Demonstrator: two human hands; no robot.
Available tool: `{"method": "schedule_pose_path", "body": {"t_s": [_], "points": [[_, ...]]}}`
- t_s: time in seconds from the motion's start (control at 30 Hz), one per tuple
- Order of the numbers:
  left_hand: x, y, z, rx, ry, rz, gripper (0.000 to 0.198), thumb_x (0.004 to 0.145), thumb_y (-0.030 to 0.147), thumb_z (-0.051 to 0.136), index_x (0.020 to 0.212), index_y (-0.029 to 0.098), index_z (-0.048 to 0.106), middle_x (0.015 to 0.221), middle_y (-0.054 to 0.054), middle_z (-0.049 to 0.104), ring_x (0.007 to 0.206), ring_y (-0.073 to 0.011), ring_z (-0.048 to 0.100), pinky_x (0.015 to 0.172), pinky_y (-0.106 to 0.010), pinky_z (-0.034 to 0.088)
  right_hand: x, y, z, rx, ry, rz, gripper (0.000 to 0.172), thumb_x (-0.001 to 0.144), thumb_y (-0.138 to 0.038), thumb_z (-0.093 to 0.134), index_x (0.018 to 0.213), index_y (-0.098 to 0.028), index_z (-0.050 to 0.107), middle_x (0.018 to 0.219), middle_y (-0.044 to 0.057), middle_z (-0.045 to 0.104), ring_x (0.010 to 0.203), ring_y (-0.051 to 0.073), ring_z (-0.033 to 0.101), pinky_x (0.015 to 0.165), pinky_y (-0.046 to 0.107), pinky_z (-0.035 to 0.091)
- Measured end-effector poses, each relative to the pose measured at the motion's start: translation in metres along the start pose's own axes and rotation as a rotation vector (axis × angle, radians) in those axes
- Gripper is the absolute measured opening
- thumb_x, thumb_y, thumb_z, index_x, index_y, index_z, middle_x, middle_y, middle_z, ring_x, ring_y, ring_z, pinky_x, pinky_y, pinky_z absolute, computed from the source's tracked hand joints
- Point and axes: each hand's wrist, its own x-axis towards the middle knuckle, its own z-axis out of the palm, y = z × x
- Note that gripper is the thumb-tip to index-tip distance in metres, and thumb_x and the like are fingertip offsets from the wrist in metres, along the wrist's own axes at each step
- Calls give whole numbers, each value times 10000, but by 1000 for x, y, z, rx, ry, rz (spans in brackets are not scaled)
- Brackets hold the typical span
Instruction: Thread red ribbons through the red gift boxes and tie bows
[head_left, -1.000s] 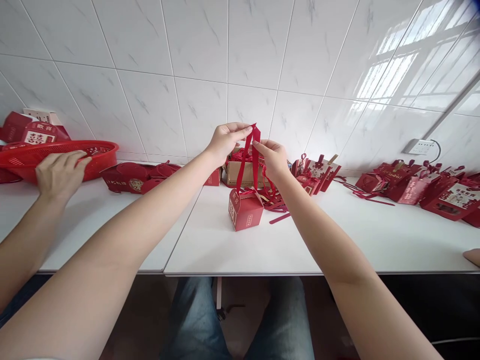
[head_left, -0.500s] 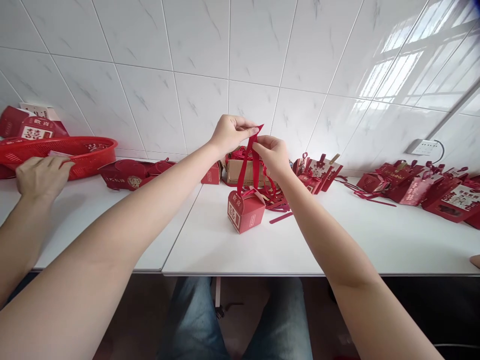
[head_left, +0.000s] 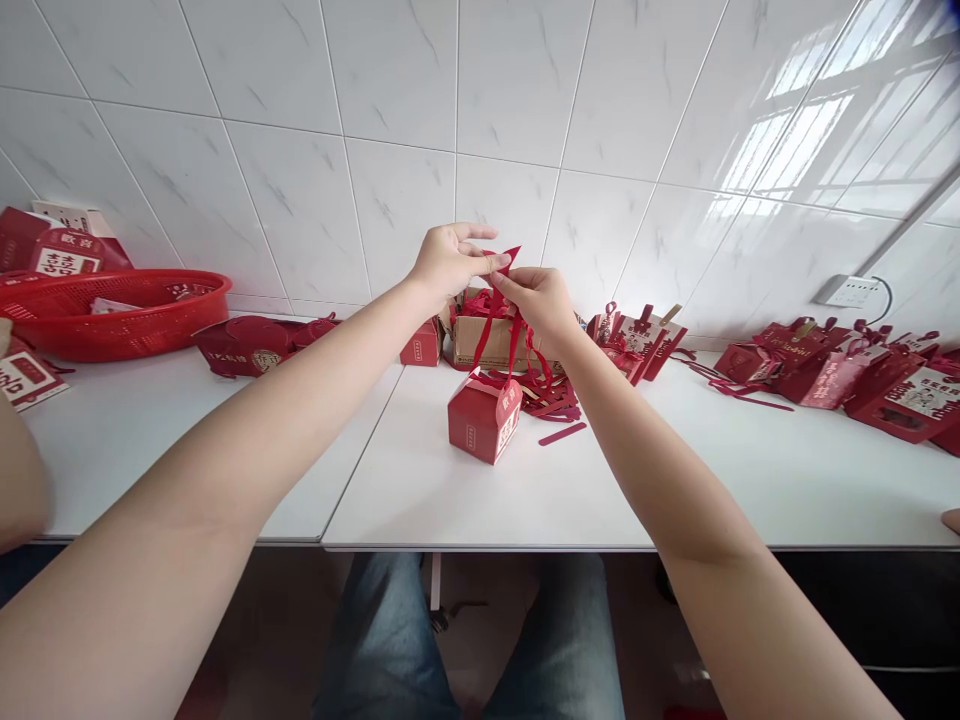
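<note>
A small red gift box [head_left: 474, 424] with white printing hangs at the middle of the view, just over or touching the white table; I cannot tell which. From its top a red ribbon [head_left: 484, 340] runs up in two strands to my hands. My left hand [head_left: 454, 262] pinches the ribbon's upper end between thumb and finger, its other fingers raised. My right hand [head_left: 534, 298] grips the ribbon just beside it, fingertips pressed together. Behind the box, more ribbons and red strips [head_left: 551, 400] lie in a loose heap.
An open cardboard box [head_left: 480, 342] with red ribbons stands by the wall. A red basket [head_left: 142, 325] and a row of red boxes [head_left: 251, 345] are on the left, beside another person's arm [head_left: 19, 480]. Several finished-looking red boxes [head_left: 892, 400] line the right side, below a socket [head_left: 853, 291].
The hanging gift box has turned, showing another side, and shifted slightly left. My hands have come closer together at the ribbon. The other person's hand has left the basket, and a red box appears there.
</note>
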Motion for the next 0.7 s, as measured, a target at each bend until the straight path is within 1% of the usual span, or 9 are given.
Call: {"method": "schedule_pose_path", "body": {"t_s": [0.07, 0.13, 0.2, 0.3, 0.4, 0.47, 0.53, 0.63, 0.7], "points": [[-1, 0, -1, -2, 10, -25, 204, 645, 139, 825, 771, 139, 666, 690, -35, 651, 837, -245, 661, 783, -394, 491, -1, -1, 1, 81, -28, 33, 504, 742, -589, 684, 511, -193, 475, 489, -38, 457, 466, 70, 410, 473, 232, 316], [-2, 0, -1, -6, 26, -48, 193, 654, 172, 829, 694, 143, 643, 697, -39, 656, 795, -230, 662, 754, -383, 489, -2, -1, 1, 186, -58, 78, 473, 724, -603, 695, 561, -189, 536, 538, -19, 536, 496, 81, 484, 485, 224, 376], [-4, 1, -1, -5, 43, -85, 198, 656, 189, 833, 677, 151, 640, 697, -38, 658, 744, -213, 656, 728, -375, 480, -2, 1, 0, 266, -75, 128, 430, 717, -590, 710, 623, -186, 594, 602, 2, 607, 522, 89, 528, 504, 221, 423], [-9, -1, -2, -9, 70, -118, 216, 627, 201, 854, 659, 159, 644, 675, -29, 649, 675, -183, 625, 702, -364, 462, -1, 5, -3, 359, -84, 202, 333, 734, -502, 732, 689, -186, 638, 689, 19, 671, 551, 93, 560, 536, 218, 466], [-18, -8, -4, 12, 76, -28, 213, 606, 228, 863, 652, 160, 666, 650, -28, 632, 646, -165, 578, 691, -355, 446, 1, 8, -7, 469, -95, 302, 199, 792, -385, 692, 775, -188, 669, 746, 19, 698, 590, 100, 586, 570, 218, 491], [-26, -15, -5, 108, 58, 100, 208, 593, 267, 867, 652, 165, 696, 653, -29, 621, 645, -160, 546, 686, -345, 432, 2, 8, -10, 536, -117, 377, 140, 828, -324, 644, 852, -195, 689, 754, 8, 700, 607, 103, 595, 587, 222, 497], [-35, -23, -6, 237, 34, 215, 223, 555, 313, 882, 638, 184, 720, 664, -19, 596, 641, -153, 513, 676, -332, 416, 3, 7, -12, 574, -159, 444, 135, 851, -289, 607, 900, -203, 698, 760, 0, 700, 603, 101, 590, 602, 234, 502], [-43, -34, -7, 349, -6, 271, 251, 516, 391, 886, 611, 214, 735, 666, -4, 554, 619, -143, 482, 646, -320, 398, 4, 3, -16, 583, -244, 504, 124, 854, -239, 585, 847, -186, 696, 789, 15, 706, 582, 97, 568, 641, 261, 516], [-46, -39, -8, 384, -50, 272, 260, 525, 429, 873, 614, 221, 742, 676, -6, 551, 619, -143, 489, 646, -320, 399, 5, 0, -19, 550, -282, 484, 127, 837, -206, 586, 774, -164, 688, 768, 34, 694, 601, 105, 574, 671, 279, 522]]}}
